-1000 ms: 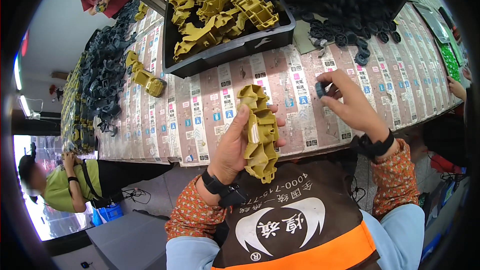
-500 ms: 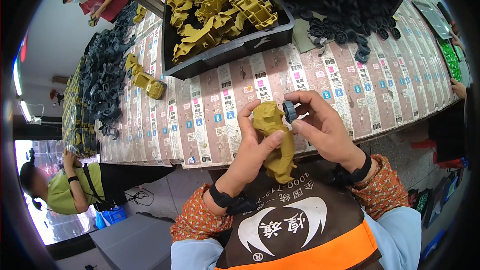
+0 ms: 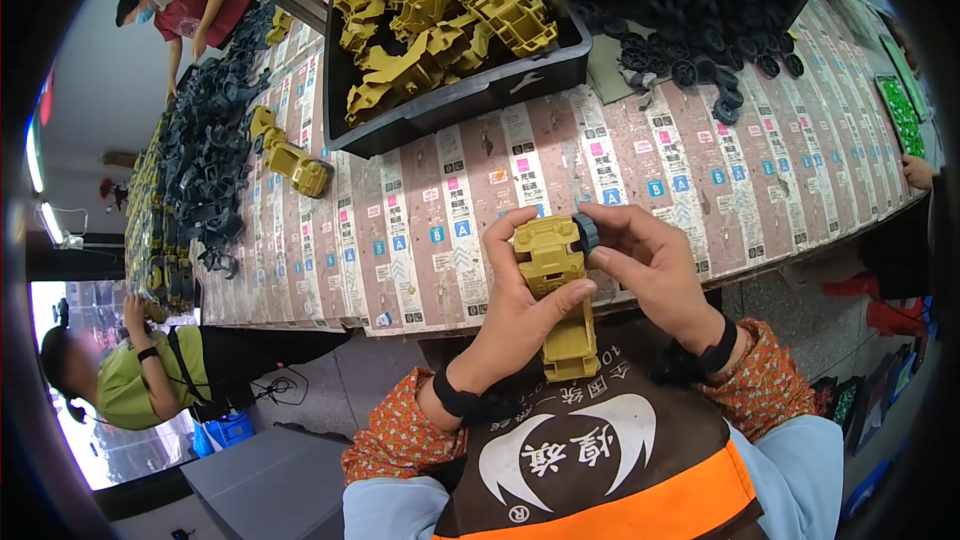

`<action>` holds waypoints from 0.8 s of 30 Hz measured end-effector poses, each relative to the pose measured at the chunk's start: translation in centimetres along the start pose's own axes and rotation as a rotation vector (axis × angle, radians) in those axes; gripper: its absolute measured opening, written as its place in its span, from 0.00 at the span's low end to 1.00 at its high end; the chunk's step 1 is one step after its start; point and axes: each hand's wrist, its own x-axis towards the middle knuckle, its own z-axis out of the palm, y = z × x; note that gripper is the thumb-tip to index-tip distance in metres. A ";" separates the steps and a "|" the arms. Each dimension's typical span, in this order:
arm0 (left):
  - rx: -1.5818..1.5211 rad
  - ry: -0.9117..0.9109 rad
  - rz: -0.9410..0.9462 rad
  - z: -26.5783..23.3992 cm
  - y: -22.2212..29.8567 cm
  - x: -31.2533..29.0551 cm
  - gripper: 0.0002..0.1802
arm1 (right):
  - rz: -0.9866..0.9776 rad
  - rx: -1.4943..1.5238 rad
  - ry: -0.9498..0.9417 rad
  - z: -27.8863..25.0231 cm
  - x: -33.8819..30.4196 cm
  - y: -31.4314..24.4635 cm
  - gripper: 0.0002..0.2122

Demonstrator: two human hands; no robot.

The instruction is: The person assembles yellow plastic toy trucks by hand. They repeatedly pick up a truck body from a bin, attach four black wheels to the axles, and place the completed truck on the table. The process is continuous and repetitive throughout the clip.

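Gripping a yellow vehicle body (image 3: pixel 550 265) over the near edge of the table (image 3: pixel 430 285), my left hand (image 3: pixel 515 305) wraps its side, while my right hand (image 3: pixel 665 285) pinches a dark wheel (image 3: pixel 587 232) against its right flank, near the far end; through this feed I cannot tell whether the wheel is seated. The tabletop I see wears pinkish, striped printed sheeting, scuffed in places. Farther back stands a black bin (image 3: pixel 460 107) heaped with yellow parts (image 3: pixel 415 30); loose black wheels (image 3: pixel 690 65) spread to its right, and another yellow vehicle (image 3: pixel 295 165) lies to its left, near a long heap of dark parts (image 3: pixel 205 130). Off left, a person in green (image 3: pixel 150 370) and a person in red (image 3: pixel 215 15) are at the table, with strip lights (image 3: pixel 50 213) glowing between them.
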 end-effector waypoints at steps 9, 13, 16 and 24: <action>0.126 -0.029 0.063 0.7 -1.2 0.6 0.44 | -0.004 -0.052 -0.021 1.0 -1.9 0.4 0.33; 0.041 -0.106 -0.003 0.8 -0.7 1.4 0.43 | 0.017 -0.047 -0.029 0.1 -1.9 -0.3 0.36; 0.038 -0.165 -0.023 0.9 -0.6 1.8 0.44 | -0.008 0.026 0.036 -0.2 -2.2 -0.5 0.33; -0.268 -0.061 -0.150 0.8 1.8 3.7 0.44 | -0.050 -1.172 0.700 -15.9 6.2 -6.4 0.16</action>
